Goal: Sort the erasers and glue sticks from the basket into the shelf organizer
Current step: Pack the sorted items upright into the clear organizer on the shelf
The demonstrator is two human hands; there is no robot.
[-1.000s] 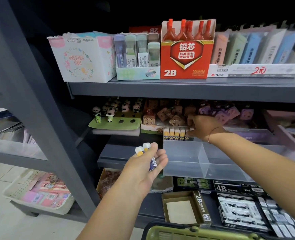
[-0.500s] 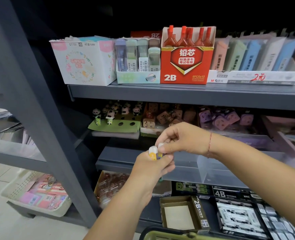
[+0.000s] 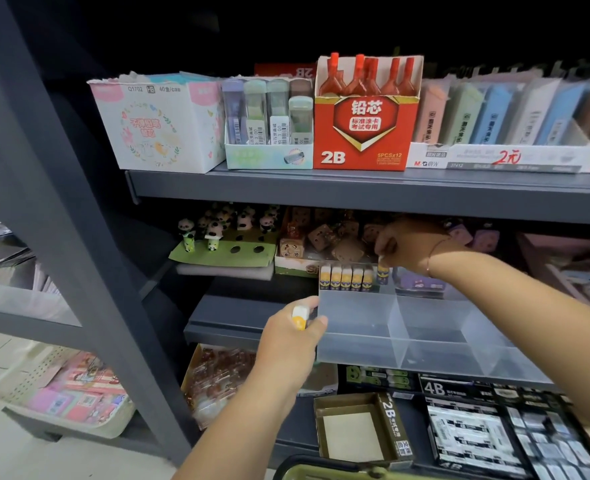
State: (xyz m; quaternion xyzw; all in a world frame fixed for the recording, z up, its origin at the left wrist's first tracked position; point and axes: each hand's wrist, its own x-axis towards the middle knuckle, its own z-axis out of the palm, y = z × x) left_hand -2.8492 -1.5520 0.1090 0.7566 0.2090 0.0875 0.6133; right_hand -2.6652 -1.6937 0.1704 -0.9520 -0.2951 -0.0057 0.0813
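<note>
glue stick [image 3: 300, 315] gripped in the left hand [image 3: 291, 341] seems light, stiff, smooth; hold its barrel. the right hand [image 3: 407, 245] pinches another stick [image 3: 383, 273] by the cap.

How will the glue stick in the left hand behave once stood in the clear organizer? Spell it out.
The glue stick looks like a stiff plastic tube, probably light: the left hand pinches it with thumb and fingers. Round and narrow, it may tip or roll alone; the upright row in the organizer should steady it.
</note>
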